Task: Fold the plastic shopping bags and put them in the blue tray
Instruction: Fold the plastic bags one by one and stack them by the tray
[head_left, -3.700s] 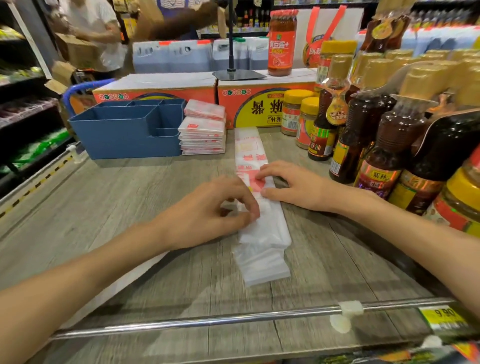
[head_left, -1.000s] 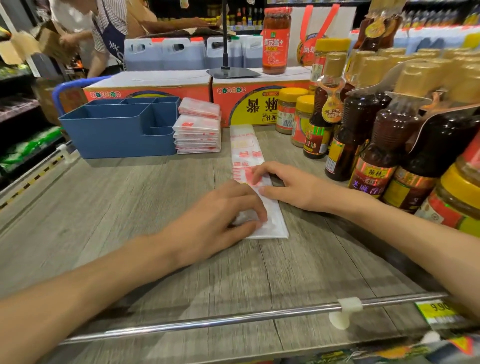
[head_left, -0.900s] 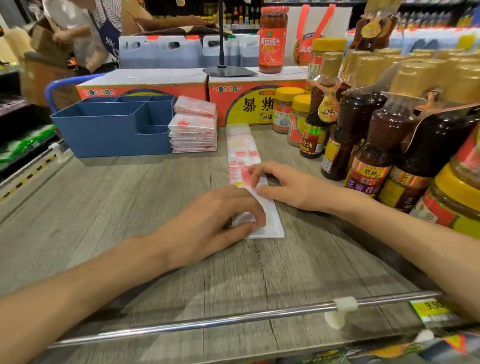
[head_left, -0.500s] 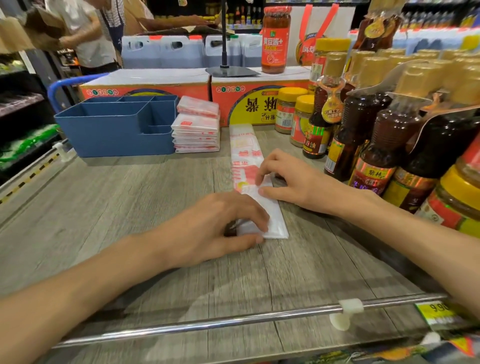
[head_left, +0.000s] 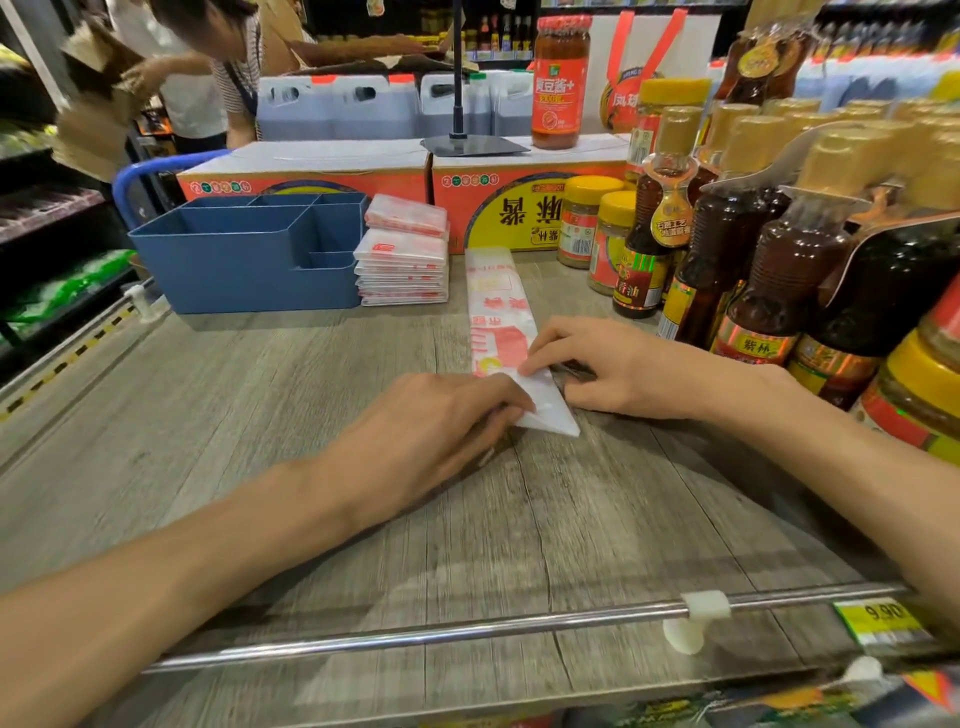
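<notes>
From the head camera, looking down at the wooden tabletop: a long white plastic bag with red print lies flat as a thin strip, running away from the person. Its near end is turned up into a small white triangle.

The left hand lies on the near corner, fingers together and bent down on the plastic, pinning it. The right hand is just beside it, with one fingertip pressing the slanted edge and the thumb tucked at the side of the fold.

I think the folding step is only begun. Most of the strip is not folded yet. The next move looks like flipping the triangle over, up the strip, again and again, and pressing each crease flat so the slippery plastic does not spring open.

The blue tray sits at the far left, well apart from the hands. It has several sections, and I see no bags in it. A pile of folded bags stands just beside its right wall.

Writing: the yellow price tag on the rail reads "9.90". The dark bottle has a label reading "紫林". The red jar at the back says "黄豆酱+". The print on the bag is too blurry to read.
</notes>
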